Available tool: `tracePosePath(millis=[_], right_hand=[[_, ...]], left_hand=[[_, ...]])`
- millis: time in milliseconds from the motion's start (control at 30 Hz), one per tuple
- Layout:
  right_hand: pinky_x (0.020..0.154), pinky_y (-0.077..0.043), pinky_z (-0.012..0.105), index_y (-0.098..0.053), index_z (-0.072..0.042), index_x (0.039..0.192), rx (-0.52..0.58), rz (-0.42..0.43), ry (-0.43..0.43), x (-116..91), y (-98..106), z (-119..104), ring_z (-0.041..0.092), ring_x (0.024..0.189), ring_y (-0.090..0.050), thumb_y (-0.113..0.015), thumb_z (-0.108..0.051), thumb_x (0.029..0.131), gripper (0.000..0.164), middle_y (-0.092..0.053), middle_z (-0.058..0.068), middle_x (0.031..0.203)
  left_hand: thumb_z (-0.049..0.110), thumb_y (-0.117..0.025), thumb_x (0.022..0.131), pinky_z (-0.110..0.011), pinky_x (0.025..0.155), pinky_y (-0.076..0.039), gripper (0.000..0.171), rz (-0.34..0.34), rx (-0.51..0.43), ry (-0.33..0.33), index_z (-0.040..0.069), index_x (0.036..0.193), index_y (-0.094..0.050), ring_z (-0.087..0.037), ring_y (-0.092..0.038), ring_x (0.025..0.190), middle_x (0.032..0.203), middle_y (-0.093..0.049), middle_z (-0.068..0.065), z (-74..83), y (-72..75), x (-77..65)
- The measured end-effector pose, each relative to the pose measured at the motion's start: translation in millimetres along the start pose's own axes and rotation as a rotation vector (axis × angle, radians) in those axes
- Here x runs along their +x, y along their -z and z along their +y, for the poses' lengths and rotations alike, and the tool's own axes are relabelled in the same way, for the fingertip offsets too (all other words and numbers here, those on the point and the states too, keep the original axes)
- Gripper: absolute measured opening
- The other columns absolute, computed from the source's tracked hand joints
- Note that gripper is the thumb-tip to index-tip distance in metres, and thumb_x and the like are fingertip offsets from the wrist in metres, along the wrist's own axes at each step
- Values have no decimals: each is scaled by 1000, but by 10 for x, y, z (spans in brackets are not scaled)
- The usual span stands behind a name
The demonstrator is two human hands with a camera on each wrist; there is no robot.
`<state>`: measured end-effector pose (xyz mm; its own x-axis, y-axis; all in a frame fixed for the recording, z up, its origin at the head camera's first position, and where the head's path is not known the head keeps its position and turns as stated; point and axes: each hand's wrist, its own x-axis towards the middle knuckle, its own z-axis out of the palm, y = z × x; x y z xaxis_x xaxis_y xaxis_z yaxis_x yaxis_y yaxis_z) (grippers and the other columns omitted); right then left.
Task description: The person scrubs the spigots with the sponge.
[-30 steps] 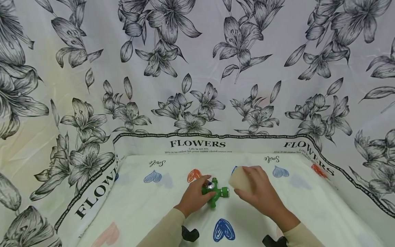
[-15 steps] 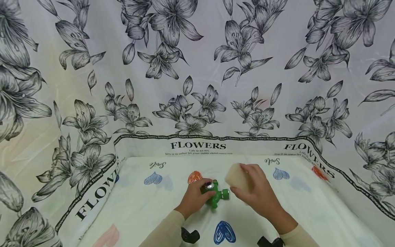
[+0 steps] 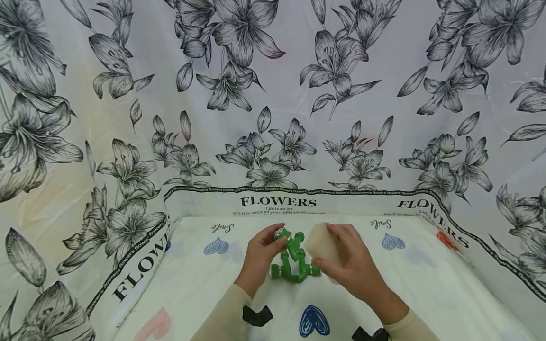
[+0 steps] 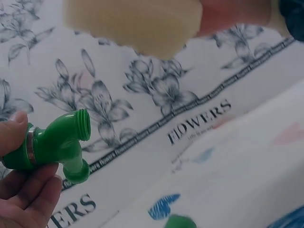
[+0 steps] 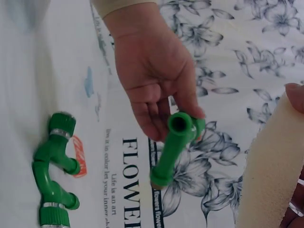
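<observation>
My left hand [image 3: 258,253] pinches a green Y-shaped pipe fitting [image 3: 293,247] by its collared end, held above the table. In the left wrist view the fitting [image 4: 59,135] shows a silver ring and an open threaded mouth. Two more fittings of that kind, a left one [image 3: 283,265] and a right one [image 3: 302,270], lie on the cloth below; in the right wrist view the upper fitting [image 5: 54,147] and lower fitting [image 5: 47,183] meet at their branches. Beside the raised fitting, my right hand [image 3: 356,258] grips a thick cream sponge [image 3: 324,244], apart from it.
A white cloth printed with hearts [image 3: 313,321] covers the table. Flower-printed curtains [image 3: 273,161] hang behind it and along both sides. Dark straps [image 3: 257,316] sit at both wrists.
My left hand has lifted one green fitting off the group, up and away from me, uncovering the two on the cloth. The sponge in my right hand has shifted slightly left.
</observation>
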<state>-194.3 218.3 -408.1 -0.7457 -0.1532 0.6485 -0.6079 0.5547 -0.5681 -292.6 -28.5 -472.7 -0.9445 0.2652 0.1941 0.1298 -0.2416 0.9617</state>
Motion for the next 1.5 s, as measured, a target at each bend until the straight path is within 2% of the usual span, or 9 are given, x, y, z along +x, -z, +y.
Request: tracePosePath(millis=[133,267,400,533,633,1000,1100,1233,1500], right_hand=[[86,-60,41,-61,-9,151,32,-11,23,11,-38,-54,21,117,-57,-97,-19,85,76,-58,0,137],[84,-60,38,-61,-9,151,48,-27,38,6,-99,-71,21,113,-58,-97,-20,85,76,-58,-2,137],[81,-61,38,-62,-9,151,59,-43,51,9,-152,-75,22,111,-59,-97,-20,85,76,-58,-1,136],[80,-62,39,-62,-11,151,57,-50,55,13,-176,-81,23,112,-59,-98,-20,84,76,-58,-1,136],[81,-62,40,-63,-10,150,51,-52,54,13,-184,-82,22,113,-59,-98,-20,83,76,-58,-1,136],[78,-61,40,-63,-9,151,43,-54,53,8,-206,-57,25,111,-59,-96,-21,87,73,-58,4,134],[76,-61,39,-63,-7,150,12,-33,60,18,-200,-40,25,110,-59,-97,-22,86,74,-59,4,134],[76,-62,39,-63,-4,150,-26,-6,57,24,-181,-15,24,110,-60,-97,-21,85,76,-59,5,134],[80,-62,44,-63,-3,149,-39,33,55,52,-105,34,25,115,-59,-98,-13,82,76,-59,7,134]], left_hand=[[11,-78,103,-41,105,-57,46,-16,-94,-17,9,146,-65,-32,-69,123,138,-69,-17,107,-28,-41],[1,-74,103,-45,108,-55,46,-45,-181,-37,2,146,-58,-33,-67,127,142,-65,-21,189,-92,-77],[-2,-75,101,-45,109,-55,48,-39,-206,-44,1,145,-58,-30,-66,126,143,-63,-20,249,-146,-98],[-2,-78,99,-43,107,-56,47,-27,-202,-43,4,143,-62,-28,-68,119,138,-64,-20,310,-181,-131],[0,-79,99,-42,106,-57,47,-44,-199,-47,6,143,-63,-28,-68,116,136,-66,-21,358,-201,-161],[2,-80,100,-41,105,-57,51,-109,-179,-79,1,147,-61,-31,-67,122,139,-66,-21,478,-251,-242],[2,-81,99,-37,102,-59,51,-108,-153,-87,1,147,-62,-29,-66,118,138,-66,-20,504,-264,-254],[2,-82,97,-34,97,-60,49,-90,-79,-90,6,143,-68,-27,-65,113,133,-66,-16,531,-282,-269],[-2,-82,95,-34,102,-58,46,-106,-33,-122,4,139,-70,-27,-65,117,132,-72,-15,596,-318,-332]])
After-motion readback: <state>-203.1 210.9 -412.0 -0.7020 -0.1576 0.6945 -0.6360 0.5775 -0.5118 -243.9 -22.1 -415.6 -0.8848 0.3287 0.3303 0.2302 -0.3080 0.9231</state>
